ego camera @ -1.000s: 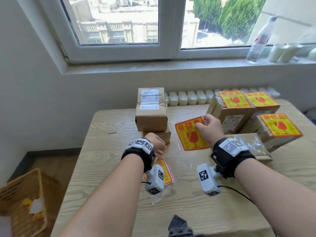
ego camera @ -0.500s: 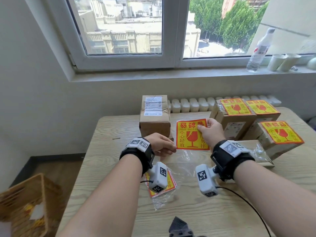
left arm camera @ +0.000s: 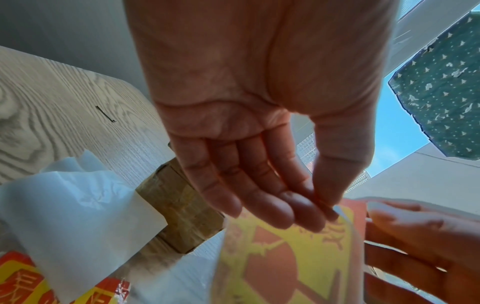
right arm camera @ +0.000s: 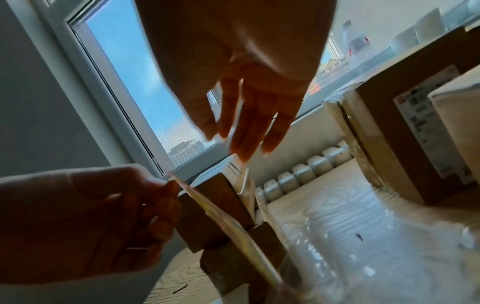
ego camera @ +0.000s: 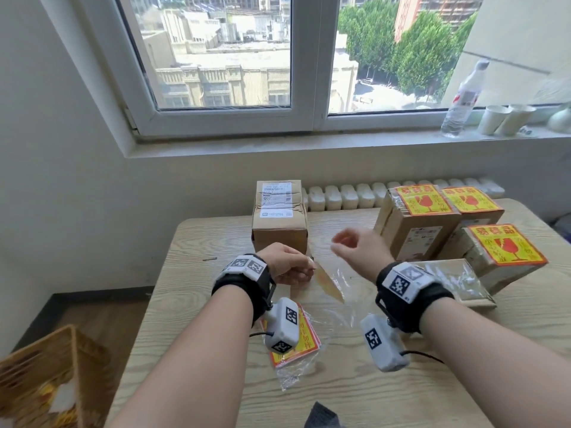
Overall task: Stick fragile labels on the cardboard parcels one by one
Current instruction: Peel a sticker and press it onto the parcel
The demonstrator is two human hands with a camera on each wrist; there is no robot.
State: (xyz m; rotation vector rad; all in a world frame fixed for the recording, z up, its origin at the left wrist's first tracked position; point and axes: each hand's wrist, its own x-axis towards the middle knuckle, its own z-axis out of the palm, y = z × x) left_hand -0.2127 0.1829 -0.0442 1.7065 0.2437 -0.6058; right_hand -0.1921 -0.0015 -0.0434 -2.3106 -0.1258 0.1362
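Note:
My left hand [ego camera: 304,267] pinches the top corner of a yellow and red fragile label [ego camera: 329,284], which hangs edge-on over the table [ego camera: 401,381]. In the left wrist view the label [left arm camera: 298,257] shows its printed face below my fingertips [left arm camera: 306,214]. My right hand [ego camera: 343,245] hovers just right of it, blurred, fingers loosely spread and holding nothing. An unlabelled cardboard parcel [ego camera: 279,223] with a white shipping slip stands just behind my hands. Three labelled parcels [ego camera: 417,223] stand at the right. A sleeve of spare labels [ego camera: 304,344] lies under my left wrist.
A wicker basket [ego camera: 46,381] sits on the floor at the lower left. A clear plastic bag [ego camera: 454,279] lies on a flat carton by the labelled parcels. A bottle [ego camera: 460,100] and paper cups [ego camera: 506,118] stand on the sill above a radiator [ego camera: 355,196].
The label faced me in my right hand; now it hangs edge-on from my left hand. My right hand has let go and lifted. The view has tilted up.

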